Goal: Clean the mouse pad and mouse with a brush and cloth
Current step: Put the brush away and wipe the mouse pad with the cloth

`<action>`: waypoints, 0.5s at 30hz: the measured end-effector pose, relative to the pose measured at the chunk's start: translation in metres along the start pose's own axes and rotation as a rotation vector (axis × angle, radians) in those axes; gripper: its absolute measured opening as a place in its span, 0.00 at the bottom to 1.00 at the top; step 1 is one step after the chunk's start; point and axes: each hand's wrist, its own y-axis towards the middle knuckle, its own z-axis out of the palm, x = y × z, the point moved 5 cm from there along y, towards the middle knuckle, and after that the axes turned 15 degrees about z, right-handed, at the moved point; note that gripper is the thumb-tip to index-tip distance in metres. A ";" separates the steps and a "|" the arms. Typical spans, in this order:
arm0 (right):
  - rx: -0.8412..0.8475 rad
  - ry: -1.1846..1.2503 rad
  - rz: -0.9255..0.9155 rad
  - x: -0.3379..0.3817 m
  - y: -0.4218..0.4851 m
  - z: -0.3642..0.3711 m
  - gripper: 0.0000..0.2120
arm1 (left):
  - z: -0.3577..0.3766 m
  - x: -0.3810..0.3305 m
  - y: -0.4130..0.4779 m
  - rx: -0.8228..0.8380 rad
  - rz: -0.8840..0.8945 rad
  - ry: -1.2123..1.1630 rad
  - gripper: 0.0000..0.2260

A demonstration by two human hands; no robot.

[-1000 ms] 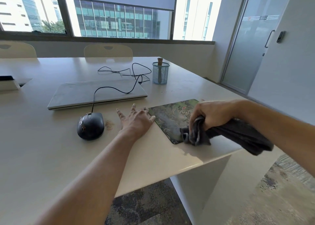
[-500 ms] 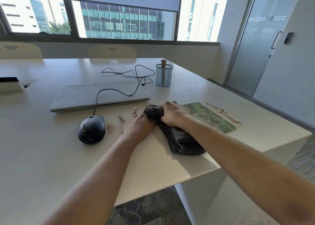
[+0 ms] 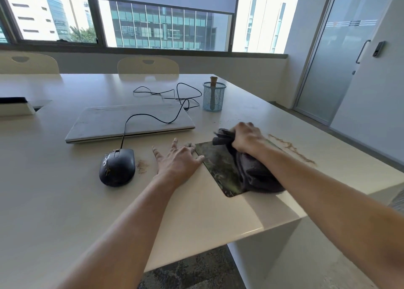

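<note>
A green patterned mouse pad (image 3: 215,167) lies near the table's right corner. My right hand (image 3: 247,137) grips a dark grey cloth (image 3: 253,170) bunched on the pad's far part. My left hand (image 3: 178,158) lies flat, fingers spread, on the table with its fingertips at the pad's left edge. A black wired mouse (image 3: 117,167) with dusty marks sits left of that hand. A brush (image 3: 213,91) stands in a blue mesh cup (image 3: 213,97) further back.
A closed white laptop (image 3: 131,121) lies behind the mouse, with the mouse cable (image 3: 166,105) looped over it. Brown dust lies beside the mouse (image 3: 142,166) and in a streak (image 3: 290,148) right of the pad. The table edge (image 3: 273,223) is close in front.
My right hand has carried the cloth from the pad's near corner to its left end, then to the far part of the pad. My left hand has stayed put.
</note>
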 end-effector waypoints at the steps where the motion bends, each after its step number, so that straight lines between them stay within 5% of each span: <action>1: 0.018 0.028 -0.036 0.014 -0.005 0.006 0.14 | 0.000 -0.001 0.000 -0.003 0.009 0.002 0.24; 6: 0.028 0.092 -0.168 0.052 -0.018 0.025 0.12 | -0.001 -0.003 -0.002 -0.019 0.022 -0.015 0.19; 15: -0.098 0.007 0.152 -0.052 0.052 -0.007 0.17 | 0.000 0.001 -0.001 0.009 -0.022 0.002 0.25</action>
